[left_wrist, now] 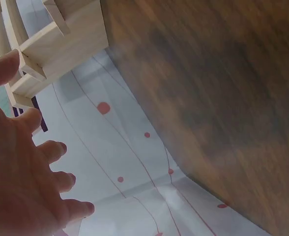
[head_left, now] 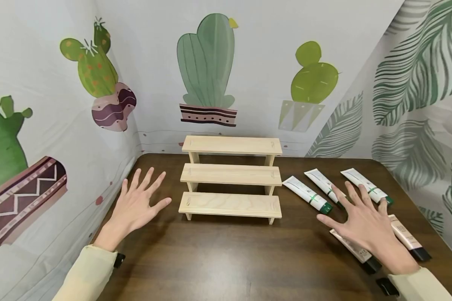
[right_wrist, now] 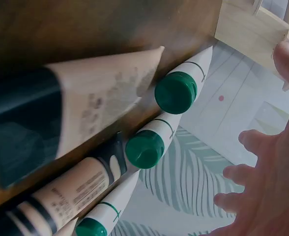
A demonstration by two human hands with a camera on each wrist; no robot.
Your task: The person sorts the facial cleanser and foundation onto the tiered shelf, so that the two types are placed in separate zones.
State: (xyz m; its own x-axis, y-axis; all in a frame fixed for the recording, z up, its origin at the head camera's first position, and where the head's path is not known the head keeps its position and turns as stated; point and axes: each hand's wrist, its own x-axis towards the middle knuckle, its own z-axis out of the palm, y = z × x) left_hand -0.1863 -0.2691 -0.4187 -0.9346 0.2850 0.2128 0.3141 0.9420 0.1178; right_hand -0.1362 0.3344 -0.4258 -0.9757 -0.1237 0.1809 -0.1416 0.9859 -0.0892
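My left hand (head_left: 135,205) is spread with fingers straight, left of a three-step wooden stand (head_left: 231,174); nothing is in it. In the left wrist view, its thumb overlaps the stand (left_wrist: 61,54). On the other side, my right hand (head_left: 363,219) is spread over a group of tubes and holds nothing. Three white tubes with green caps lie there: one nearest the stand (head_left: 308,195), a middle one (head_left: 320,182) partly hidden by the fingers, and one farther right (head_left: 366,185). Beige tubes with black caps lie under and beside the hand, one nearer (head_left: 355,248) and one to the right (head_left: 404,234).
The stand is near the back of a dark brown table (head_left: 218,259). Behind the table and along its sides hangs a white cloth (head_left: 256,62) printed with cacti and leaves. All the steps are bare.
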